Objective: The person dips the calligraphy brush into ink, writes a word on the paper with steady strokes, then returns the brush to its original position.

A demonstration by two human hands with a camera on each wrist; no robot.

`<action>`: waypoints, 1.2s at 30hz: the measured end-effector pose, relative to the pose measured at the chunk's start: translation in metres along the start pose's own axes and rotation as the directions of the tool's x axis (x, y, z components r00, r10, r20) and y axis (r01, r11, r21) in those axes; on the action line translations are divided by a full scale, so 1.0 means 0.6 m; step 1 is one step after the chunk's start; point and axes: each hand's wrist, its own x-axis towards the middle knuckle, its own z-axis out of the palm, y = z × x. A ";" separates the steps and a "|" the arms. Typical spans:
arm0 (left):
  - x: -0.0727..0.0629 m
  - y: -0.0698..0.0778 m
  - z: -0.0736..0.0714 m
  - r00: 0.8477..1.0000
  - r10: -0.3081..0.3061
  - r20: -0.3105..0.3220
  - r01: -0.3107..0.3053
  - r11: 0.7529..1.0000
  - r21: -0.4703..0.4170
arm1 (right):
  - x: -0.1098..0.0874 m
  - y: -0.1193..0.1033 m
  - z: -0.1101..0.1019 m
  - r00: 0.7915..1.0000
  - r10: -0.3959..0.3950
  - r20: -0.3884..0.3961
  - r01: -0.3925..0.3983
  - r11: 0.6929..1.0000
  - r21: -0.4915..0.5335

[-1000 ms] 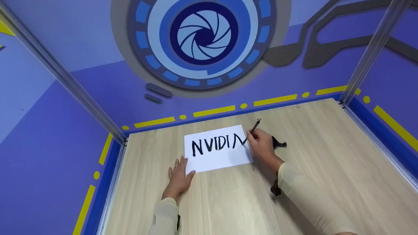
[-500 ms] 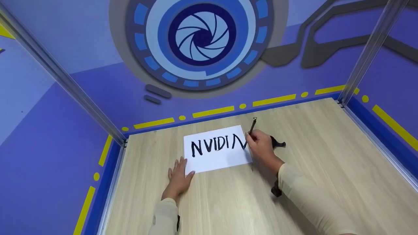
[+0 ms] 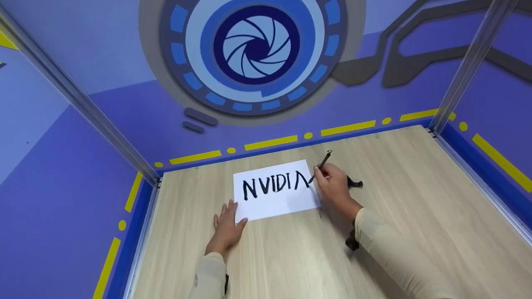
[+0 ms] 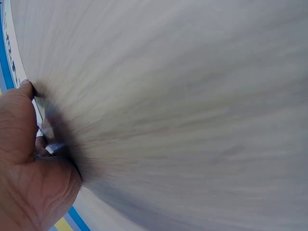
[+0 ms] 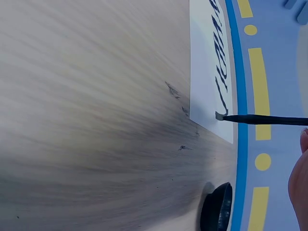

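A white sheet of paper (image 3: 274, 207) lies on the wooden table, with large black painted letters (image 3: 276, 182) reading like "NVIDIΛ". My right hand (image 3: 334, 185) pinches a dark, slim writing brush (image 3: 326, 160) with a small loop at its top end. In the right wrist view, the tip of the brush (image 5: 269, 120) is right at the lower end of the last letter's stroke. My left hand (image 3: 227, 226) rests at the paper's lower left corner, fingers spread along the left edge and thumb by the bottom edge. Its thumb side (image 4: 29, 144) shows in the left wrist view.
A small black dish (image 5: 217, 207) stands on the table right of the paper, partly behind my right hand in the head view. Dark marks (image 5: 172, 90) spot the wood (image 3: 286, 257) near the paper. Blue-purple panels (image 3: 124, 112) and metal posts (image 3: 83, 89) border the table.
The brush went down to the lower end of the last letter's right stroke, leaned upright, then shifted slightly back up and tilted right again. The stroke is longer. My left hand stays put.
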 end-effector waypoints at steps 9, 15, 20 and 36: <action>0.002 0.001 0.002 1.000 0.000 -0.003 0.000 1.000 -0.003 | -0.005 0.006 -0.001 1.000 0.010 0.014 -0.010 1.000 0.013; 0.003 0.000 0.004 1.000 -0.002 -0.011 0.002 1.000 -0.005 | -0.006 0.009 0.001 1.000 0.003 0.002 -0.003 1.000 0.018; 0.003 -0.002 0.004 1.000 -0.001 -0.006 0.001 1.000 -0.002 | -0.006 0.009 0.003 1.000 -0.004 0.006 0.003 1.000 0.015; 0.001 -0.001 0.003 1.000 0.002 -0.011 -0.002 1.000 -0.006 | -0.007 0.007 0.003 1.000 -0.025 -0.008 0.025 0.999 0.020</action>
